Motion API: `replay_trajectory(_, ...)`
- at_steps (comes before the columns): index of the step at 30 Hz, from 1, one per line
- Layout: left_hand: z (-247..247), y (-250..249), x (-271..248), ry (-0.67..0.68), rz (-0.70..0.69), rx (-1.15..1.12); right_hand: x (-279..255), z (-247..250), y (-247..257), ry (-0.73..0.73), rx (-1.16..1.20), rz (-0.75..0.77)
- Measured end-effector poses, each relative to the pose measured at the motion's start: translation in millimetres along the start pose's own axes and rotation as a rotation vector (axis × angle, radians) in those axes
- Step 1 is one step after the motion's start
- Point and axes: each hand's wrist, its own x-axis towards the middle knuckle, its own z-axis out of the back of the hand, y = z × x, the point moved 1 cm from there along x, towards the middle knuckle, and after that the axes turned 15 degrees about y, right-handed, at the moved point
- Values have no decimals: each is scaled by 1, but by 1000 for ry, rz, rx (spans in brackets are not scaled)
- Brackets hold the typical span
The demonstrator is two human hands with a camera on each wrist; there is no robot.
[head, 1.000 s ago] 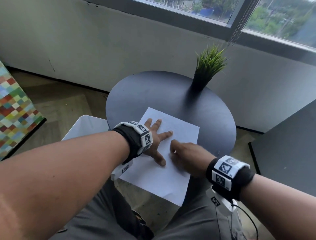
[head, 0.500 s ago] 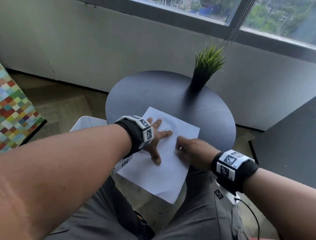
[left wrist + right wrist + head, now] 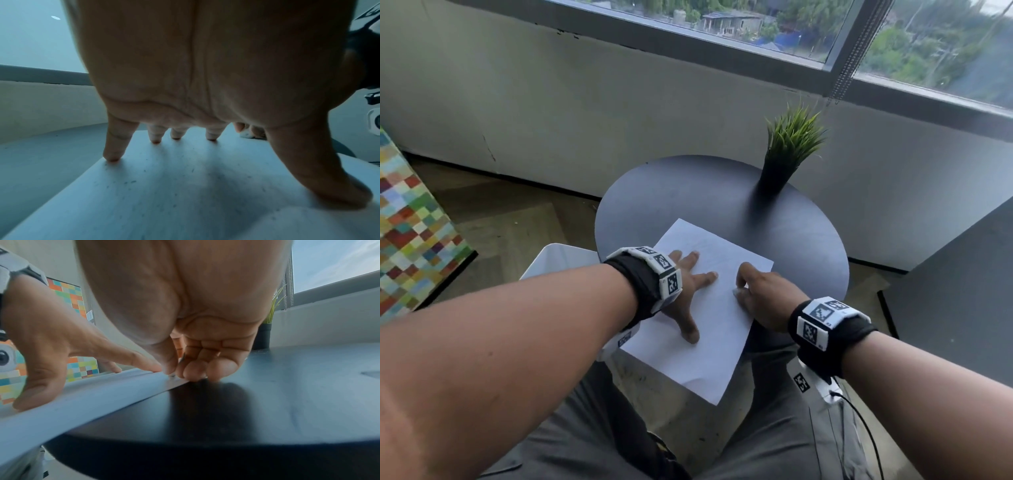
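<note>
Head view, from the left: the left hand (image 3: pixel 688 291) lies spread flat on the paper (image 3: pixel 719 342), palm down, thumb pointing back toward the lap. The left wrist view shows its fingertips (image 3: pixel 112 152) planted apart on the sheet. The paper sits at the 6 o'clock side of the table (image 3: pixel 688 192), skewed, with its near corner hanging past the rim over the lap. At the sheet's 3 o'clock edge the right hand (image 3: pixel 763 298) is curled. In the right wrist view its fingertips (image 3: pixel 195 371) bunch with the thumb at that edge, seemingly pinching it where it meets the tabletop. A plant (image 3: pixel 789 150) stands well apart at the table's 1 o'clock.

Risks, as I judge them:
- The top looks smooth and part of the sheet is unsupported. If the left palm eases while the right pulls or lifts, the paper could swivel or slide off toward the lap.
- A pinch on so narrow a strip may slip off, or leave a crumple there.
- If the edge is being folded, the skew could set the crease crooked.
- A wide sweep toward 1 o'clock could tip the plant.
</note>
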Motion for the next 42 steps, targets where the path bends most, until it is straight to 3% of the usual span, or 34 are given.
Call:
replay_trajectory(6, 1, 5, 10, -9, 13, 4, -11, -16, 28, 159, -222, 248)
replay_trajectory(10, 1, 4, 14, -17, 17, -1, 5, 8, 4, 39, -132, 34)
replay_trajectory(12, 0, 5, 15, -15, 14, -9, 4, 9, 3, 2, -149, 21)
replay_trajectory(16, -1, 7, 16, -13, 5, -8, -21, -19, 38, 200, -223, 305)
replay_trajectory(18, 0, 5, 17, -17, 3, -14, -15, -13, 30, 177, -205, 250)
replay_trajectory(20, -1, 4, 16, -18, 7, -30, -2, 4, 10, 66, -175, 106)
replay_trajectory(22, -1, 3, 16, -14, 11, -34, 1, 7, 3, -7, -173, 60)
replay_trajectory(27, 1, 5, 16, -12, 9, -12, -21, -21, 30, 161, -261, 308)
replay_trajectory(32, 2, 3, 13, -5, 6, -28, -2, 3, -6, 4, -141, 50)
replay_trajectory(34, 1, 4, 15, -6, 7, -30, -7, -4, 3, 1, -177, 105)
replay_trajectory(38, 1, 4, 16, -11, 7, -17, -25, -28, 27, 170, -234, 317)
replay_trajectory(42, 1, 3, 12, -11, 1, -34, -4, -1, -8, 18, -123, 72)
